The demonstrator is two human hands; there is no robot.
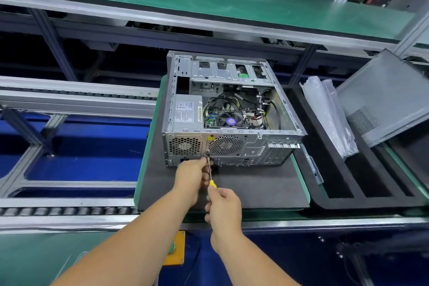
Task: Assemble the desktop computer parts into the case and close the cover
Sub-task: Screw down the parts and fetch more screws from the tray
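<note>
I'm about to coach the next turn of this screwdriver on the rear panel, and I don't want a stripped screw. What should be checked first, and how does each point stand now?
1. Tip at the screw: the yellow-handled screwdriver meets the rear panel of the open grey metal computer case between the two fan grilles. Seating: cannot tell.
2. Shaft steadied: left hand pinches it near the tip. Ok.
3. Handle grip: right hand wraps it. Ok.
4. Case support: flat on the black foam mat. Ok.
5. Cover ready: grey perforated side panel leans at right, not yet fitted. Ok.
</note>
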